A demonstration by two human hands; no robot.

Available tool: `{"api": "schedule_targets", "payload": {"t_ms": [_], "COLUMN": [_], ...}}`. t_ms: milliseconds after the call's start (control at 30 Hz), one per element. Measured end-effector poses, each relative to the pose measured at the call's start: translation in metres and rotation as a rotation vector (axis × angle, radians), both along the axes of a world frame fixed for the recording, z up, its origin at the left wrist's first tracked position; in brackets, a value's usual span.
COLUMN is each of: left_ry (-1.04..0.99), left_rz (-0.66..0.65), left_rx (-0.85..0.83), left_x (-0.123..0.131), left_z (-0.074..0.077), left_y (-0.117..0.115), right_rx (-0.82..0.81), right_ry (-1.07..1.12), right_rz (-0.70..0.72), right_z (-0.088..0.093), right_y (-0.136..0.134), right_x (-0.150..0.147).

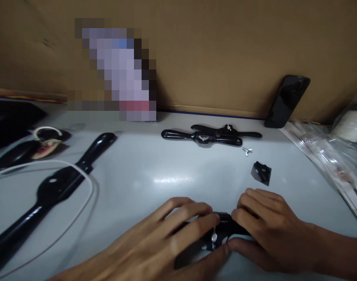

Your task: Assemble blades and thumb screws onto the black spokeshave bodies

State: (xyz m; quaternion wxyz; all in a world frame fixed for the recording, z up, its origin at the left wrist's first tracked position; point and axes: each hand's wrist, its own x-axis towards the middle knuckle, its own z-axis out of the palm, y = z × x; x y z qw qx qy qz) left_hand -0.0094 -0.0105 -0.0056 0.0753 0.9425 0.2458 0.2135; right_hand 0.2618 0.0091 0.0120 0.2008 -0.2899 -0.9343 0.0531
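At the front of the table, a black metal spokeshave (224, 219) lies partly hidden under my two hands. My left hand (178, 230) reaches over its left side, fingers curved, with fingertips and thumb at the body near a small silver screw (214, 237). My right hand (269, 226) is wrapped round the right handle, its thumb pointing inward along the body. Just beyond my right hand sits a small black metal piece with two holes (262, 173). Farther back is a silver wing screw (247, 151).
Two more black spokeshaves (203, 137) lie together at the back. To the left are a large black handled tool (58, 183) and a white cable (92, 187). A phone (288, 101) leans on the cardboard wall (213, 50); plastic-wrapped packages (327, 156) line the right edge.
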Motion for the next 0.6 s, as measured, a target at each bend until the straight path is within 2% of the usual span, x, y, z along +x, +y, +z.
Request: {"api": "schedule_targets", "payload": {"t_ms": [133,233,300,367,467,533,600], "left_ry": [0.0,-0.009,0.035,0.09,0.106,0.127,0.223], "left_rz": [0.003,0.067,0.148,0.272,0.456,0.499,0.595], "left_rx": [-0.021,-0.022,0.04,0.17,0.357,0.401,0.387], "left_x": [0.002,0.002,0.0,-0.003,-0.006,-0.009,-0.014], "left_z": [0.002,0.004,0.004,0.004,0.007,0.01,0.015], "left_y": [0.0,0.007,0.016,0.026,0.039,0.044,0.047], "right_rx": [-0.05,-0.031,0.029,0.1,0.156,0.139,0.125], "right_ry": [0.066,0.125,0.128,0.139,0.151,0.14,0.144], "right_rz": [0.023,-0.012,-0.052,-0.083,-0.06,-0.012,0.013], "right_z": [0.003,0.004,0.004,0.002,-0.002,-0.005,-0.008], "right_y": [0.0,0.0,-0.001,-0.003,-0.004,-0.003,-0.002], "right_x": [0.002,0.001,0.001,0.002,0.005,0.007,0.009]}}
